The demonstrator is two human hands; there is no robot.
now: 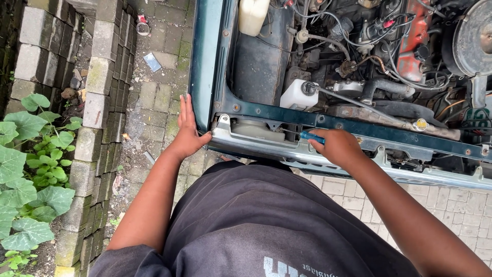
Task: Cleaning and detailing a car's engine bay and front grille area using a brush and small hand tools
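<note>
Grey paving (pixel 353 197) runs under everything, mossy on the left, where stacked concrete blocks (pixel 100 92) stand in rows and broad-leaved weeds (pixel 28 169) crowd the lower left corner. A few bits of litter lie on the paving near the blocks.

A dark green car (pixel 205 56) fills the upper right, hood up, seen from the front. Its engine bay (pixel 369 46) is packed with hoses and wires; a round air cleaner (pixel 474 38) sits at the far right, a red engine cover (pixel 415 41) beside it. A green crossmember (pixel 359 125) spans the front, with a pale metal bumper rail (pixel 287 151) just below it. A white reservoir (pixel 300 95) stands behind the crossmember, and a second white tank (pixel 252 15) sits at the top edge.

The person stands against the front of the car in a dark grey shirt (pixel 266 220), both arms reaching out.

The left hand (pixel 187 131) lies flat against the car's front corner, fingers spread upward along the fender edge and thumb hooked on the end of the rail; it grasps nothing, only braces.

The right hand (pixel 338 146) is clenched around a blue-handled tool (pixel 311 136), probably a screwdriver. The handle pokes out to the left of the fist, over the rail just below the reservoir. Its tip cannot be made out.
</note>
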